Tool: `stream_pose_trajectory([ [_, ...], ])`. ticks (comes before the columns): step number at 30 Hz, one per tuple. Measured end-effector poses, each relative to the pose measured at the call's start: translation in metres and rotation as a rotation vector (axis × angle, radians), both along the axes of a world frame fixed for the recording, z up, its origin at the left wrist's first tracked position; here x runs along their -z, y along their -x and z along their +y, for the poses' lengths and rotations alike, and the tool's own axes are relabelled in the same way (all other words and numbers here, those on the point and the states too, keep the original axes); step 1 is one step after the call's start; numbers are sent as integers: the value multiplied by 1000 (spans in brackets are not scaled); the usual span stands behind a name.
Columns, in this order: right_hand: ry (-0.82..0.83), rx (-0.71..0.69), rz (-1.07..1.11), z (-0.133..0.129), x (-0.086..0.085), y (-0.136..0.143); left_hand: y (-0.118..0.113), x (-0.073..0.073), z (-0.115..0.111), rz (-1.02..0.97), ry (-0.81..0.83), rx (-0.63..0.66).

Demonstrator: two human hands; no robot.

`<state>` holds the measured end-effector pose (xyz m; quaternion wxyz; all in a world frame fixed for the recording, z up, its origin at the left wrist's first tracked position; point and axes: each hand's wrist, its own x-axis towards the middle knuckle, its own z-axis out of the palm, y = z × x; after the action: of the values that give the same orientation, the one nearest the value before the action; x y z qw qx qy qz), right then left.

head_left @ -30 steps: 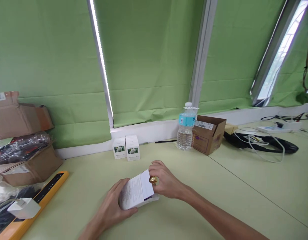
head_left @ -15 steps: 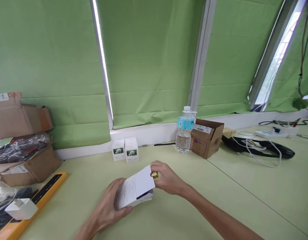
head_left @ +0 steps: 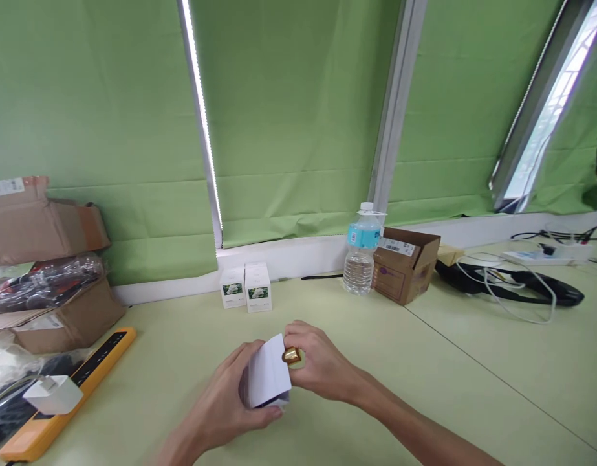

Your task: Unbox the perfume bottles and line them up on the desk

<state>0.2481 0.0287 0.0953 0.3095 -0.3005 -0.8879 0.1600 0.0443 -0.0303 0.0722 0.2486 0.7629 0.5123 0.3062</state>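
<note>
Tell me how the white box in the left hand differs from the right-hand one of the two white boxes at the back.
The held box leans in the left hand; the back box stands upright on the table.
The held box has its flap open; the back box looks closed.
The held box turns a plain white flap to the camera; the back box shows a white-flower picture.
Both are mainly white.

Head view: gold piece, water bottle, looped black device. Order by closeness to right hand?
1. Gold piece: at the right hand's fingers, by the white box.
2. Water bottle: beyond the hand, left of the brown carton.
3. Black device: far right.
</note>
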Motion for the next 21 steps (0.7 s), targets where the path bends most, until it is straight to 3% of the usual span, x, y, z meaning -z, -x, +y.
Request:
stream_pose_trajectory([
  [21, -62, 118, -33, 5, -31, -23, 34, 3, 14, 144, -97, -100],
])
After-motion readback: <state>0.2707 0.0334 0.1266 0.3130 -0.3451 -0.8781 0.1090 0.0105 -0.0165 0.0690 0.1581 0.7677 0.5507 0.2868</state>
